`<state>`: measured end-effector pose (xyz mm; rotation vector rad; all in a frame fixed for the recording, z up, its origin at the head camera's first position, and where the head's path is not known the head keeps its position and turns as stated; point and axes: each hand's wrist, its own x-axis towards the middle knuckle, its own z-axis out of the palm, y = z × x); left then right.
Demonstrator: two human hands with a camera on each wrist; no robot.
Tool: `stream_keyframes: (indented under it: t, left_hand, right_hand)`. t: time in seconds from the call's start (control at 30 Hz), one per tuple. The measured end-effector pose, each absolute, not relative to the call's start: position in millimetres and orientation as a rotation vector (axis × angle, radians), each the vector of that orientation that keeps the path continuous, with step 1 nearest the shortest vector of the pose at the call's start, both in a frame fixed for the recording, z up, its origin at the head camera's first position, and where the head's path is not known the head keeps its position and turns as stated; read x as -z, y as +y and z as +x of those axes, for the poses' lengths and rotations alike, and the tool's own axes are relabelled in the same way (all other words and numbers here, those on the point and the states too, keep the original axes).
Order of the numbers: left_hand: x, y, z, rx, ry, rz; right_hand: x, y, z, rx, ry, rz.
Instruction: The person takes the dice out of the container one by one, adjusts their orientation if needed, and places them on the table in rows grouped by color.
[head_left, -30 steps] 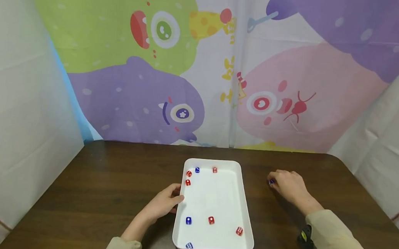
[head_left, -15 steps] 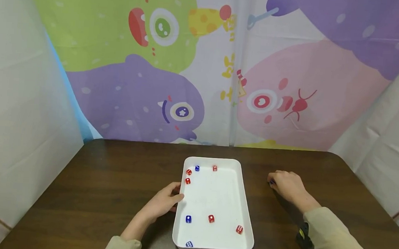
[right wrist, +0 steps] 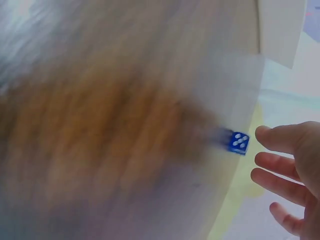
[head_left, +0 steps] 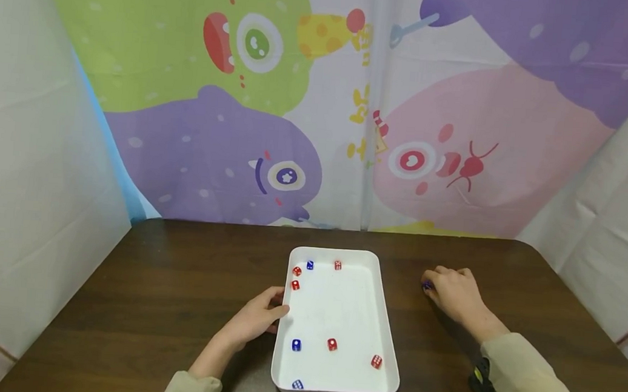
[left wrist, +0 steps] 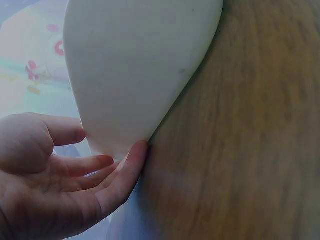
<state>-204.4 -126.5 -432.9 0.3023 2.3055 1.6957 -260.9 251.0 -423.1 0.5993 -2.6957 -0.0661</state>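
A white tray (head_left: 339, 310) lies lengthwise on the brown table. At its left side my left hand (head_left: 255, 316) holds the wall, thumb over the rim and fingers against the outside; the left wrist view shows these fingers (left wrist: 127, 175) touching the outer wall. To the right of the tray, a blue die (right wrist: 239, 142) sits on the table with white pips showing. My right hand (head_left: 453, 292) is just over it, partly covering it in the head view. In the right wrist view the thumb and fingers are slightly apart from the die, loosely bent, holding nothing.
Inside the tray are several red and blue dice, among them a red die (head_left: 332, 344) near the middle and a blue die (head_left: 296, 345) by the left wall. A cartoon-printed curtain (head_left: 213, 152) hangs behind the table's far edge.
My right hand's fingers have lifted and loosened slightly, so more of the blue die shows beneath them. The left hand and the tray keep their places.
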Motion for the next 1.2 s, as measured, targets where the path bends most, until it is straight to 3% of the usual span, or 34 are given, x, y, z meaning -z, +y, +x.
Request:
stream_keyframes:
  t: [0.7,1.2]
  left_hand:
    - [432.5,-127.4,-204.8,-1.689,2.302,0.292]
    - [433.3,-127.3,-204.5,-1.697,2.305,0.305]
  right_hand:
    - [396.4,175.8,-234.8,-0.105,-2.6,0.859]
    - [399.0,158.3,-208.7,-0.102,-2.801,1.162]
